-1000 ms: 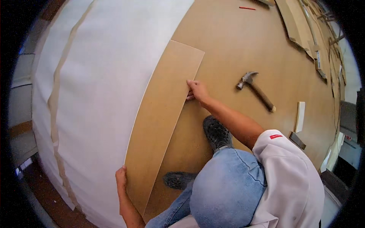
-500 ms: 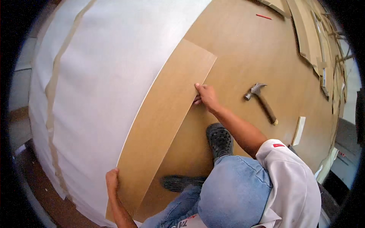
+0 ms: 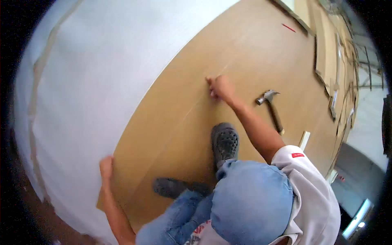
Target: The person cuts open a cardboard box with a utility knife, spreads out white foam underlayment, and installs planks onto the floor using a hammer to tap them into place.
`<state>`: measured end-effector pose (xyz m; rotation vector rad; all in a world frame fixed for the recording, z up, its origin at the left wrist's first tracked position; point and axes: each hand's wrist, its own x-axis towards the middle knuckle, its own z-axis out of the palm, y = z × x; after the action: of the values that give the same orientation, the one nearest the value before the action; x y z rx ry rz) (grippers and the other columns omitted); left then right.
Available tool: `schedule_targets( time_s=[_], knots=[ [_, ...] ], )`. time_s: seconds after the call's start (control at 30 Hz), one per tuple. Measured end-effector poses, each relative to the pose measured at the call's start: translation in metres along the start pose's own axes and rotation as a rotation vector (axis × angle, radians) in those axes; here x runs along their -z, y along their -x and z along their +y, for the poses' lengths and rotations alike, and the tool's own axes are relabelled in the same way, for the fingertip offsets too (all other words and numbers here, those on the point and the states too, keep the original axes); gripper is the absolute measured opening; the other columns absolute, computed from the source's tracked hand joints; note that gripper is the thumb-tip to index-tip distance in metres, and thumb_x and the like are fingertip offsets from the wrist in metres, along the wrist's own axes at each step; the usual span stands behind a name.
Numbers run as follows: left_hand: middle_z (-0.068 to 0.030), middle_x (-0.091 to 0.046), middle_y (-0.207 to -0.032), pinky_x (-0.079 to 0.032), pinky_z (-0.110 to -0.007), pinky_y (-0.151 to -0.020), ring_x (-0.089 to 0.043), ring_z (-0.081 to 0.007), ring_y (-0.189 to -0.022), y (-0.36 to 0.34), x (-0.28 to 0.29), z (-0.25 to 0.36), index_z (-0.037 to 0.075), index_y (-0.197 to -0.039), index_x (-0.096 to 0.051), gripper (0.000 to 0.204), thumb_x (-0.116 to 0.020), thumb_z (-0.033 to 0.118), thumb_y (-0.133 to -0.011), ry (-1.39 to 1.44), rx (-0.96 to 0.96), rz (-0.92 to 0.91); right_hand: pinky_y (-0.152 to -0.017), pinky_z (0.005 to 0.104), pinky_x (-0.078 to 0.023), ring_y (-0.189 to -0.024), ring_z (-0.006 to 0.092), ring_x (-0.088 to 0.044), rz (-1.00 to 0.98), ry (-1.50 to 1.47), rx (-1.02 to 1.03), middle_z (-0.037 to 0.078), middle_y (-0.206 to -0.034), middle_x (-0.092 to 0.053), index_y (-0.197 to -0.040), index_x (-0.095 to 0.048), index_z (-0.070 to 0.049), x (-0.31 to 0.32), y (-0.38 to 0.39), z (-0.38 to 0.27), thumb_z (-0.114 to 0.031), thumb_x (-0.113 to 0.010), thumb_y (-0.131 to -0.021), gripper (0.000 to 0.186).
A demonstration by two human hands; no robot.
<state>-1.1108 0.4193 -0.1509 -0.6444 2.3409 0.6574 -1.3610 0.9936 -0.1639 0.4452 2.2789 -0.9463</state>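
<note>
A long wood-coloured floor plank (image 3: 157, 118) lies low against the matching wood floor (image 3: 253, 53), a faint pale seam along its right side. My left hand (image 3: 106, 168) is closed around its left edge near the lower end. Further up, my right hand (image 3: 221, 87) pinches its right edge at the seam; the fingers are slightly blurred and partly hidden. A claw hammer (image 3: 272, 110) with a dark handle rests on the floor right of my right hand.
White sheeting (image 3: 94, 77) covers the left side, crossed by a tan strip. My dark clogs (image 3: 226, 141) stand on the floor below the plank. A red pencil (image 3: 288, 27), a pale strip (image 3: 304, 140) and stacked planks (image 3: 322, 53) lie to the right.
The plank has come down nearly flush with the floor, its right edge now only a thin seam. Both hands stay on it. The whole view has shifted slightly.
</note>
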Motion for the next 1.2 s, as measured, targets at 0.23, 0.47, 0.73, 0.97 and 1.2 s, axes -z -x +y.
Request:
schedule_targets(
  time_s=[0.23, 0.47, 0.73, 0.97, 1.2],
  knots=[
    [-0.0003, -0.057, -0.065, -0.043, -0.03, -0.061, -0.05, -0.0098, -0.065, -0.001, 0.0, -0.021, 0.001, -0.08, -0.07, 0.033, -0.067, 0.033, -0.089, 0.207, 0.051, 0.123, -0.041, 0.0346, -0.046, -0.041, 0.0199, -0.056, -0.002, -0.22, -0.056, 0.01, -0.053, -0.06, -0.066, -0.06, -0.003, -0.009, 0.007, -0.021, -0.041, -0.061, -0.095, 0.048],
    [-0.0129, -0.065, -0.08, -0.049, -0.039, -0.067, -0.061, -0.0246, -0.074, 0.009, 0.021, 0.057, 0.0, -0.091, -0.063, 0.048, -0.086, 0.032, -0.064, -0.01, -0.021, -0.092, -0.053, 0.0387, -0.05, -0.049, 0.0231, -0.062, 0.037, -0.035, -0.003, 0.012, -0.059, -0.066, -0.072, -0.068, -0.001, 0.013, -0.015, 0.019, -0.046, -0.06, -0.094, 0.051],
    [-0.0215, -0.065, -0.081, -0.051, -0.044, -0.068, -0.063, -0.0338, -0.077, 0.029, -0.011, 0.033, -0.004, -0.09, -0.056, 0.056, -0.091, 0.018, -0.053, -0.032, -0.025, 0.13, -0.053, 0.0372, -0.051, -0.052, 0.0224, -0.066, 0.052, 0.098, 0.035, 0.011, -0.061, -0.068, -0.074, -0.069, -0.001, 0.005, -0.006, 0.01, -0.048, -0.059, -0.095, 0.053],
    [-0.0239, -0.064, -0.086, -0.048, -0.046, -0.071, -0.06, -0.0374, -0.079, 0.025, -0.008, 0.052, -0.002, -0.09, -0.053, 0.056, -0.09, 0.017, -0.053, 0.012, 0.071, 0.095, -0.058, 0.0371, -0.052, -0.055, 0.0229, -0.065, 0.088, 0.139, 0.12, 0.011, -0.062, -0.068, -0.075, -0.07, 0.0, 0.007, -0.011, 0.024, -0.049, -0.056, -0.096, 0.055],
    [-0.0193, -0.068, -0.105, -0.051, -0.043, -0.084, -0.063, -0.0356, -0.097, 0.013, -0.016, 0.001, 0.001, -0.109, -0.056, 0.063, -0.088, 0.016, -0.057, 0.045, -0.064, 0.127, -0.063, 0.0458, -0.048, -0.063, 0.0344, -0.064, 0.351, 0.283, 0.294, 0.02, -0.065, -0.063, -0.079, -0.066, 0.002, 0.048, 0.044, 0.051, -0.041, -0.055, -0.098, 0.049]
  ],
)
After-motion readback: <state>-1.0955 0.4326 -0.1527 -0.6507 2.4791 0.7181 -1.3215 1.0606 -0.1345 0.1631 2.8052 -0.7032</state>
